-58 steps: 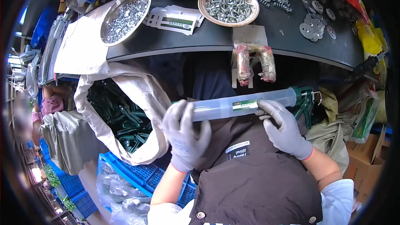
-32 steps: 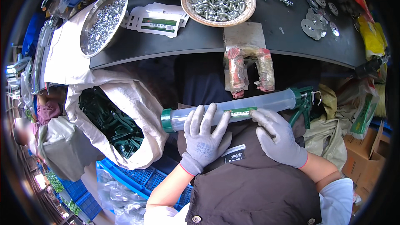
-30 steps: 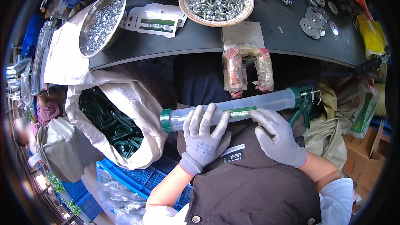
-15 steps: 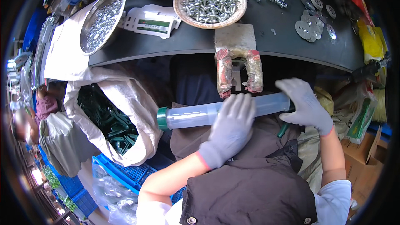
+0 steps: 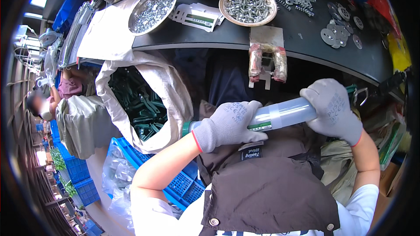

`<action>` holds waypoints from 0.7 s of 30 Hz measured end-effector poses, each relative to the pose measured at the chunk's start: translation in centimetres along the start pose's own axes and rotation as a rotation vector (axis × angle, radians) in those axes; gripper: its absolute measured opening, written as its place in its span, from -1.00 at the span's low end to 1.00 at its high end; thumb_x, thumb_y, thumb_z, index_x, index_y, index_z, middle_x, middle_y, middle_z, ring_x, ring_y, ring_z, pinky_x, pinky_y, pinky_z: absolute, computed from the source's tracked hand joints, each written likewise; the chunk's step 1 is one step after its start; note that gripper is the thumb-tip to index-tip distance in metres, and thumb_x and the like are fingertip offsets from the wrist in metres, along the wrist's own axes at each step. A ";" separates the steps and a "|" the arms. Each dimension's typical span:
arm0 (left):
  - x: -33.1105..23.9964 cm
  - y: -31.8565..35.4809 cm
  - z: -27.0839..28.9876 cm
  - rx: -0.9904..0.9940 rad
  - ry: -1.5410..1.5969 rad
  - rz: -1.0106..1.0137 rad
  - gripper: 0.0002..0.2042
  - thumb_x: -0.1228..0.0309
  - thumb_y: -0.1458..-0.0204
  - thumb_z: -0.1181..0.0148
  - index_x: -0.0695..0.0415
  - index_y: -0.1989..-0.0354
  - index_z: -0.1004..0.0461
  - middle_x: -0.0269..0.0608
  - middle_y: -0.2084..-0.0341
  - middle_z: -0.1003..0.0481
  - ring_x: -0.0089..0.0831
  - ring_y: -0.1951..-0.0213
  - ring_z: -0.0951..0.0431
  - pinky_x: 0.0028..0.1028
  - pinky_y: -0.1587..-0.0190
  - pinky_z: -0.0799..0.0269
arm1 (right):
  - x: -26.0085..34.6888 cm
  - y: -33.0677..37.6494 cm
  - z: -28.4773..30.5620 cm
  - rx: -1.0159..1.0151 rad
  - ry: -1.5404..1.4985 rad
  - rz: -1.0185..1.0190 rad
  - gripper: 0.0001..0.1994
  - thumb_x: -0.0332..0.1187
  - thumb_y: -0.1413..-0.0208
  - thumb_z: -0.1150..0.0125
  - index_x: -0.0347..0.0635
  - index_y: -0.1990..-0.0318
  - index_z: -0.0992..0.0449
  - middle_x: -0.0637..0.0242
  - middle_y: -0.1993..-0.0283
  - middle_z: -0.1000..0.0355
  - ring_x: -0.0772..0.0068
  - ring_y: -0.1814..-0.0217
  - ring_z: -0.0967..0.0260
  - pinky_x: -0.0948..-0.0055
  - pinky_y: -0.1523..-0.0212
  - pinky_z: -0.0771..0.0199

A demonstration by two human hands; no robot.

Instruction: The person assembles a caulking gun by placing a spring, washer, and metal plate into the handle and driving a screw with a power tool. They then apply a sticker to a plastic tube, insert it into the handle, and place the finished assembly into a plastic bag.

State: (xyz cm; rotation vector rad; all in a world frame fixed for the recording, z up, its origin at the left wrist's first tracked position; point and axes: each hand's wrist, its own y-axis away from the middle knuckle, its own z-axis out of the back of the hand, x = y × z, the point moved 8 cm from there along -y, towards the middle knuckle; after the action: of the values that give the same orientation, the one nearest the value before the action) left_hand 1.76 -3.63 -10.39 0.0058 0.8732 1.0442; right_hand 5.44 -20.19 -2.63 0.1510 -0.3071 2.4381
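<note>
We grip a clear tube [image 5: 292, 114] in both gloves

Our left hand [image 5: 232, 122] is curled round the left part of the tube, its fingers over the top and its thumb below. Our right hand [image 5: 331, 109] is closed around the tube's right part and hides most of a green fitting [image 5: 351, 88] behind the glove. Between our hands the tube slants slightly upward to the right, over our brown apron [image 5: 271, 192].

A green-and-white label [image 5: 261, 126] shows just right of our left hand, and a green cap [image 5: 187, 128] peeks out to that hand's left. Just right of our right hand sticks out a bent metal hook [image 5: 361, 96].

To the left of our left hand, an open white sack [image 5: 179, 87] holds green parts [image 5: 148, 109]; nearer us sits a blue crate [image 5: 181, 183]. Ahead of both hands runs a dark table [image 5: 201, 37], with a taped U-shaped piece [image 5: 280, 67] jutting from its edge. Beyond that stands a plate [image 5: 249, 24] of screws, with a metal bowl [image 5: 143, 34] farther left. Past our right hand lie thin metal discs [image 5: 334, 34].
</note>
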 end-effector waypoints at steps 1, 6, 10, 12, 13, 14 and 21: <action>-1.0 0.1 0.8 -0.051 0.041 -0.079 -0.30 -0.12 0.15 -0.36 0.26 0.03 -0.40 0.09 0.28 -0.53 -0.02 0.21 -0.58 -0.23 0.17 -0.49 | 0.8 -0.5 1.6 -0.050 0.032 0.053 -0.61 -0.36 0.42 -0.31 -0.12 0.26 -0.48 0.27 0.37 -0.42 0.15 0.29 -0.41 0.21 0.25 -0.37; -3.1 1.6 1.8 0.011 0.042 -0.078 -0.31 -0.28 -0.05 -0.04 0.27 0.19 -0.42 0.10 0.53 -0.53 0.02 0.35 -0.59 -0.16 0.27 -0.47 | 1.9 -1.1 4.9 -0.001 0.040 0.136 -0.56 -0.38 0.45 -0.30 -0.13 0.22 -0.49 0.27 0.34 -0.43 0.14 0.27 -0.42 0.19 0.24 -0.36; -3.8 3.5 3.9 -0.123 0.312 -0.107 -0.52 0.00 -0.26 0.07 0.26 0.30 -0.46 0.13 0.53 -0.48 0.04 0.39 -0.54 -0.22 0.33 -0.39 | 4.0 -2.6 6.7 0.012 0.056 0.208 -0.53 -0.40 0.48 -0.32 -0.13 0.21 -0.48 0.29 0.35 -0.43 0.15 0.26 -0.42 0.20 0.23 -0.35; -2.3 3.5 3.3 -0.111 0.518 -0.081 -0.54 0.03 -0.30 0.15 0.22 0.30 -0.46 -0.03 0.50 -0.49 -0.25 0.39 -0.55 -0.30 0.30 -0.40 | 5.8 -3.6 8.1 -0.017 0.116 0.264 -0.50 -0.42 0.51 -0.33 -0.12 0.19 -0.48 0.31 0.34 -0.42 0.17 0.25 -0.42 0.20 0.22 -0.35; -2.3 3.6 3.5 -0.053 0.645 -0.076 -0.54 0.02 -0.31 0.15 0.20 0.29 -0.46 -0.12 0.48 -0.50 -0.38 0.38 -0.54 -0.34 0.28 -0.41 | 6.7 -4.2 9.1 -0.065 0.141 0.297 -0.53 -0.43 0.46 -0.32 -0.12 0.19 -0.48 0.30 0.32 -0.41 0.17 0.23 -0.41 0.19 0.17 -0.36; -3.1 4.6 2.5 0.121 0.973 -0.029 -0.57 0.04 -0.29 0.12 0.20 0.10 -0.43 -0.26 0.37 -0.50 -0.50 0.32 -0.49 -0.42 0.18 -0.42 | 7.4 -4.7 9.7 -0.113 0.147 0.346 -0.56 -0.43 0.43 -0.30 -0.11 0.20 -0.48 0.30 0.32 -0.40 0.17 0.20 -0.40 0.15 0.12 -0.37; -2.9 8.0 10.2 -0.447 1.182 -0.329 -0.45 0.19 -0.01 -0.33 0.26 -0.07 -0.29 -0.24 0.18 -0.47 -0.55 0.15 -0.46 -0.44 0.07 -0.44 | 9.1 -6.1 11.8 -0.593 -0.098 0.163 -0.31 -0.48 0.16 -0.30 -0.30 -0.24 -0.24 -0.15 -0.30 -0.12 -0.17 -0.32 -0.13 -0.05 -0.31 -0.12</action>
State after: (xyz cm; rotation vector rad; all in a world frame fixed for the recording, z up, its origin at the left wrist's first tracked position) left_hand 1.63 2.42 1.43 -1.1927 1.5885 0.8574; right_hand 2.64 -13.16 11.56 -0.0177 -1.1014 2.3868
